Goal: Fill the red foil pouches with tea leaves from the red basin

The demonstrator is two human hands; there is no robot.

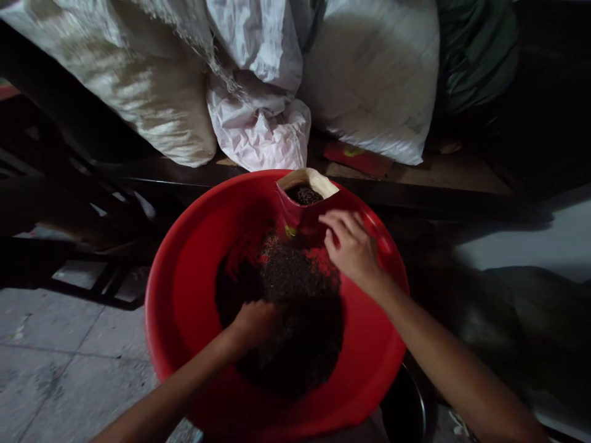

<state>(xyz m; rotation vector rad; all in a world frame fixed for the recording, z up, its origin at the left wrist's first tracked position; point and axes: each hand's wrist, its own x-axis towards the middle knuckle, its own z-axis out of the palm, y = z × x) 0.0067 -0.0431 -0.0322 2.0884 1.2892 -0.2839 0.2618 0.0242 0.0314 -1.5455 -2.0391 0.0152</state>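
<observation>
A large red plastic basin [184,246] holds a heap of dark, loose, crumbly material [295,274]; its exact kind is unclear. My left hand [259,321] reaches down into this material, knuckles up, its fingers hidden in shadow. Against the basin's far wall stands a red paper bag [300,218] with a pale inside and a yellow mark. Its top gapes, and similar dark material shows within. My right hand [353,246] hovers just right of the bag, thumb and fingers apart and slightly bent, with nothing visible in them.
Behind the basin, a dark wooden bench [462,172] bears bulky white woven sacks [369,74] and a crumpled white bag [263,123]. A flat red packet [357,159] lies under one sack. Dark wooden furniture [111,277] stands left, above a tiled floor [60,357]. A dark bucket [406,400] is lower right.
</observation>
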